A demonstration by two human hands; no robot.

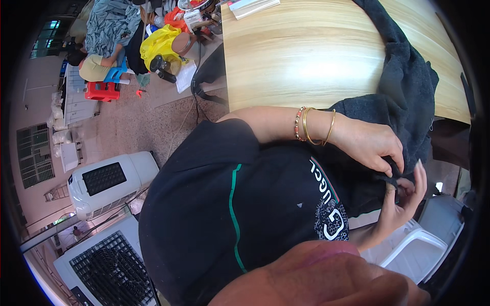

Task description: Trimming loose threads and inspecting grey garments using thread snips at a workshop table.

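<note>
A dark charcoal piece of cloth [403, 86], bunched and thick-looking, lies over the right part of the wooden-topped table and hangs down from its near edge. My left hand [375, 145], with bangles and a beaded bracelet on its wrist, reaches across with thumb and forefinger pinched on a fold of it. Close beside it, my right hand [400, 201] holds the same fold between thumb and a bent finger, its other fingers raised. The fingertips of both hands nearly meet there. Exactly what lies in the fold is too small and dark to make out.
The light wood table [301, 56] fills the upper right, with a white item [252, 6] on it. A white plastic chair [413, 250] stands at lower right. Left are air coolers [112, 181], a yellow bag [161, 45], a red stool [102, 91] and a seated person [97, 66].
</note>
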